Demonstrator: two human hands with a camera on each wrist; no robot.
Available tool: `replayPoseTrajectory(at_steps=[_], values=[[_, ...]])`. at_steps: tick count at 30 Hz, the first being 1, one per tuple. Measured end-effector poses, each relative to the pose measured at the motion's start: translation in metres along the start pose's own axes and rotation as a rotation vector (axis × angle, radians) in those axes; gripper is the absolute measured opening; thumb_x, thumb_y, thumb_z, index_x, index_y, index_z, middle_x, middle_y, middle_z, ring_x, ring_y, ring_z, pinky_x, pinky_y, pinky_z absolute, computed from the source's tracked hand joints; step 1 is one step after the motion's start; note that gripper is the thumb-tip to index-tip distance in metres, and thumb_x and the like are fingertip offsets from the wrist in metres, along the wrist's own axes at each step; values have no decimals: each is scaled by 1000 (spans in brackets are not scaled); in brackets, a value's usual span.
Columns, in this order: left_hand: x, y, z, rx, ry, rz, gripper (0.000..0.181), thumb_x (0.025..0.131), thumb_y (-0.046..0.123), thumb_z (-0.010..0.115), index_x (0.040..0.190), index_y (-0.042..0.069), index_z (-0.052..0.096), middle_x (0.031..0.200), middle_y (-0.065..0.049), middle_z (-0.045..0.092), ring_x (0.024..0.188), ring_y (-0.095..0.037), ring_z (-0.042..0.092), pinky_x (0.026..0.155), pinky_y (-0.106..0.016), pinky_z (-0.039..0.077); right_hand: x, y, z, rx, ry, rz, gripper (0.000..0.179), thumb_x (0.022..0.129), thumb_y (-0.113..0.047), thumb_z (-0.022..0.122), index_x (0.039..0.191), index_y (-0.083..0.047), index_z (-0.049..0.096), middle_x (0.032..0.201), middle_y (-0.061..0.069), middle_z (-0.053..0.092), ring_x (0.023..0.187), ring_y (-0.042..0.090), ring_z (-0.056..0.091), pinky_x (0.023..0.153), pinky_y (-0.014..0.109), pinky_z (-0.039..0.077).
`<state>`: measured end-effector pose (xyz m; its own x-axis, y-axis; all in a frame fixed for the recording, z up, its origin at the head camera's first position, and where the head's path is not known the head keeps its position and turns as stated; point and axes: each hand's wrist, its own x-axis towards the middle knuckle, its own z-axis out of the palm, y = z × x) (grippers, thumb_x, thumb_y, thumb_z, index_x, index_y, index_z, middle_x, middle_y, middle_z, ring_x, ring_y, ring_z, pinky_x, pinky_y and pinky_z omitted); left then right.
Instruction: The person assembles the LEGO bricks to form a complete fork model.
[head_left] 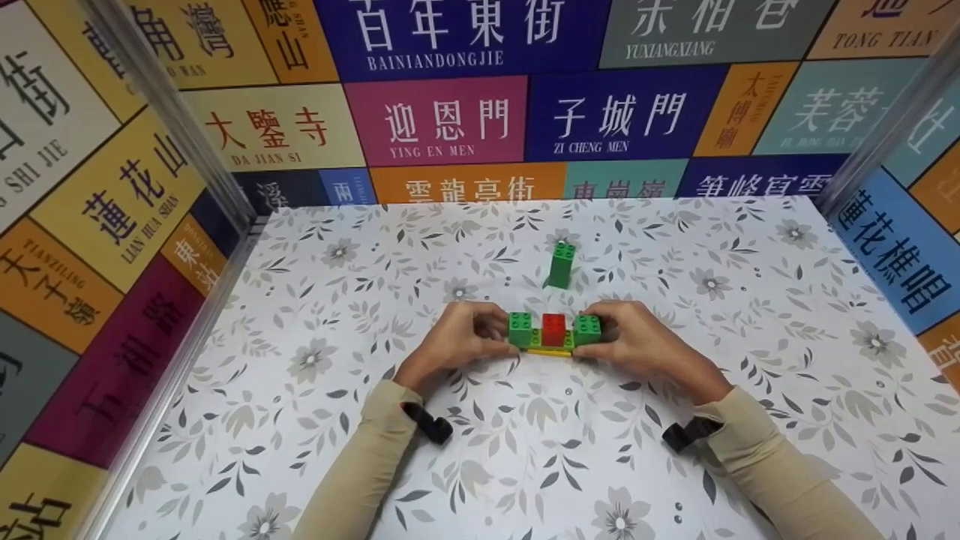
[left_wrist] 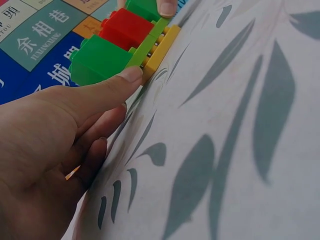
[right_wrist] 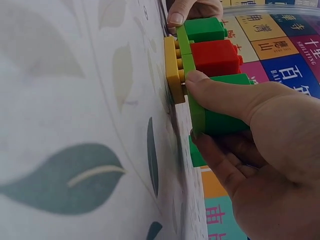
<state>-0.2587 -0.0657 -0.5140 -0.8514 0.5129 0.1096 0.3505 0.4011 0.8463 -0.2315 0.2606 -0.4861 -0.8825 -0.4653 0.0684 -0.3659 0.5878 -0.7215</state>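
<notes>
Between the two hands is a toy-brick assembly: a yellow base (right_wrist: 174,70), lime-green flat bricks (right_wrist: 186,55) over it, and a red brick (head_left: 553,330) in the middle. A green brick stands at each end, the left one (head_left: 520,328) and the right one (head_left: 588,328). The left hand (head_left: 461,336) pinches the left end, thumb at the lime layer's near edge. From the other side the right hand (head_left: 641,339) grips the right end, thumb on the lime edge, fingers behind. Studs of the yellow base (left_wrist: 162,50) show in a gap under the lime layer.
A tall green brick stack (head_left: 561,266) stands upright on the table behind the assembly. The table has a white leaf-patterned cover (head_left: 540,465). Panels with printed street names (head_left: 439,120) border it at the back and sides. Small black cameras sit at both wrists.
</notes>
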Motion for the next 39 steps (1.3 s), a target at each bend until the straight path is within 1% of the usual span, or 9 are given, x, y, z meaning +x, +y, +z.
replayPoseTrajectory(at_steps=[3,8,12,17,22,27,34,39], values=[[0,0,0,1,-3,-4,41,77,19,100,113,16,81,98,4,81,84,-12,75,76,-29,64,0,0,0,-10,-3,8,45,83,-25,97,121,-12,78,111,0,77,98,14,74,85,24,61],[1,-1,1,-11,-3,-4,41,77,17,100,112,15,81,97,4,81,84,-12,75,77,-30,64,-1,-2,0,-36,2,1,43,82,-26,98,118,-14,78,109,-1,77,96,14,74,84,24,61],[1,-2,1,-21,-9,3,40,77,16,99,111,15,80,97,4,81,84,-13,75,76,-30,64,-1,-5,0,-81,7,-13,44,82,-26,98,118,-13,78,107,-1,76,94,14,73,82,27,61],[2,-3,1,-21,-14,9,39,78,15,99,112,16,80,97,4,81,84,-13,75,75,-29,63,-1,-9,1,-153,6,-20,48,82,-30,97,122,-12,78,109,-1,76,94,14,69,82,32,59],[2,-4,1,-13,-19,27,39,79,14,98,113,14,80,99,3,82,85,-12,75,76,-29,63,0,-8,2,-184,17,-32,44,81,-32,98,117,-13,80,105,-3,76,91,13,67,80,32,58],[2,-4,1,-4,-22,36,37,79,16,98,112,15,80,99,3,83,85,-11,75,76,-29,62,0,-6,1,-157,16,-36,43,81,-30,98,116,-13,80,104,-3,77,91,12,69,80,30,60],[2,-4,1,-24,-31,18,33,76,19,101,103,19,81,96,5,82,85,-12,74,75,-27,61,-1,-2,-1,-71,-19,2,41,82,-24,97,117,-16,78,108,-2,76,97,15,74,86,30,63],[1,-5,1,-30,-27,25,32,75,20,101,100,21,81,95,6,81,84,-13,73,74,-28,60,-1,-1,-2,-52,-33,12,41,82,-23,97,118,-14,78,110,0,76,99,18,76,88,31,64]])
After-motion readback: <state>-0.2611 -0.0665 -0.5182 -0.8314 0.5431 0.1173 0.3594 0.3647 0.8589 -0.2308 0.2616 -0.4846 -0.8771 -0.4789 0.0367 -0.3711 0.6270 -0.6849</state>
